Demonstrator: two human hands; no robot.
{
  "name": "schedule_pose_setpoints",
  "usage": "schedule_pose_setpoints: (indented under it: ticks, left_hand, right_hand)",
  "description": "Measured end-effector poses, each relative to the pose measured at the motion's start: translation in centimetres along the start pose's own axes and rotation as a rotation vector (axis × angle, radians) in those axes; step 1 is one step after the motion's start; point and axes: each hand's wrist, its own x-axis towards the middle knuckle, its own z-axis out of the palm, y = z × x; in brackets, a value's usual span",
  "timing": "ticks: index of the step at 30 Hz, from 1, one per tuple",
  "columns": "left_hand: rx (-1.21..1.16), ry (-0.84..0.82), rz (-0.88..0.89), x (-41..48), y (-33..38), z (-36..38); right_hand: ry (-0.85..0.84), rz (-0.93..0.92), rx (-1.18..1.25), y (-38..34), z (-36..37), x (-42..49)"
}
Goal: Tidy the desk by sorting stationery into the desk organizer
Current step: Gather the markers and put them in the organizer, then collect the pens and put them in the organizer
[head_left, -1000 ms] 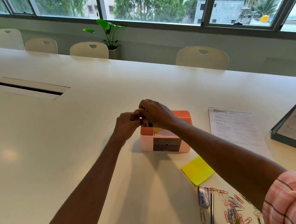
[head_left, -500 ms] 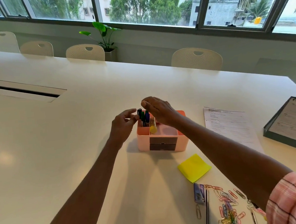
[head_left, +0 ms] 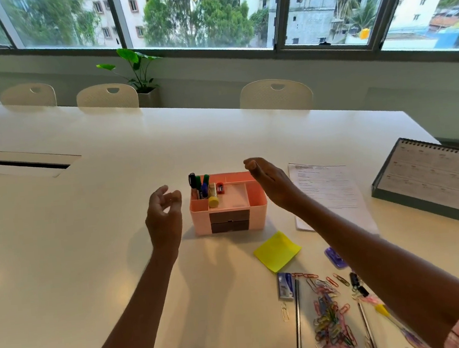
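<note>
A pink desk organizer (head_left: 256, 199) with two dark drawers stands mid-table. Its back-left slot holds upright markers (head_left: 200, 185), with a yellow-capped glue stick (head_left: 213, 198) and a small red sharpener (head_left: 220, 188) beside them. My left hand (head_left: 163, 216) hovers just left of the organizer, fingers loosely curled and holding nothing. My right hand (head_left: 268, 181) hangs above the organizer's right side, fingers relaxed and empty. A yellow sticky-note pad (head_left: 277, 251), a staples box (head_left: 285, 285), a heap of coloured paper clips (head_left: 330, 318) and a purple item (head_left: 336, 257) lie nearer to me on the right.
A printed sheet (head_left: 328, 189) lies right of the organizer, with a desk calendar (head_left: 430, 179) further right. Pencils (head_left: 297, 318) and binder clips (head_left: 358, 287) lie among the clips. A cable slot (head_left: 20, 164) is at the left. Chairs (head_left: 275, 95) line the far edge.
Both hands were together over the organizer's marker slot; they have let go and drawn apart, left hand to the left, right hand to the right. The markers now stand uncovered in the slot.
</note>
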Motion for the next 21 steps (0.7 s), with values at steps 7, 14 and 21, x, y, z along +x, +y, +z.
schedule_pose_setpoints:
  ticks: [7, 14, 21]
  left_hand:
    - [0.418, -0.068, 0.410, 0.1, 2.1, 1.7]
    - [0.546, -0.031, 0.350, 1.8, 4.4, 4.0]
    - [0.574, -0.034, 0.376, 2.2, 4.4, 4.4]
  right_hand:
    - [0.064, -0.003, 0.005, 1.6, -2.8, -8.6]
    - [0.092, 0.046, 0.090, 1.8, -4.4, -14.6]
    - [0.097, 0.108, 0.128, 2.9, -6.2, -18.5]
